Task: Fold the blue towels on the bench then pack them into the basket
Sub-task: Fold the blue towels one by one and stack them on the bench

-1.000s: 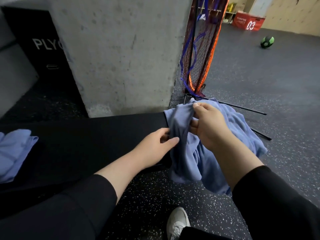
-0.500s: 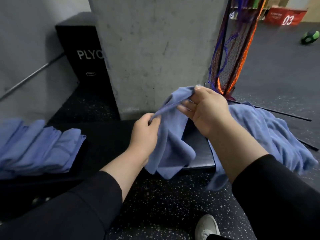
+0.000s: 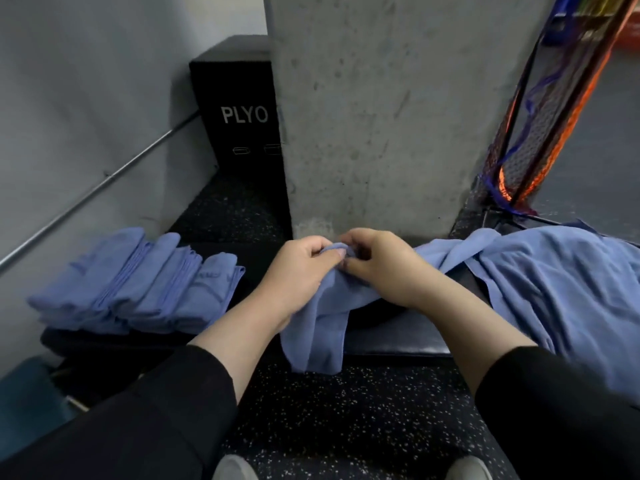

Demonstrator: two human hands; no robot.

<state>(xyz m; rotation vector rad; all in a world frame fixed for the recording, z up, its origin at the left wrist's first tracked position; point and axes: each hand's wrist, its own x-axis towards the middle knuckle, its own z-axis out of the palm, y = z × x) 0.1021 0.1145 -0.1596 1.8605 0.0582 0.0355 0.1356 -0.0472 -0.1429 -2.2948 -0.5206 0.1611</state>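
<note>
two hands meet at frame centre: left hand (image 3: 298, 268) and right hand (image 3: 377, 263) both pinch one edge of a towel (image 3: 313, 337), which hangs down over the front of the black bench (image 3: 391, 336). four folded towels (image 3: 138, 289) lie overlapped at left; a loose pile (image 3: 561, 289) lies at right. concrete pillar (image 3: 374, 109) behind, speckled floor (image 3: 346, 420) below.

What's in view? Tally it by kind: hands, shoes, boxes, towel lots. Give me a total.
Hands: 2, left hand and right hand
Shoes: 2, left shoe and right shoe
Boxes: 1, plyo box
Towel lots: 3, folded row, held towel, loose heap
Total: 8
</note>
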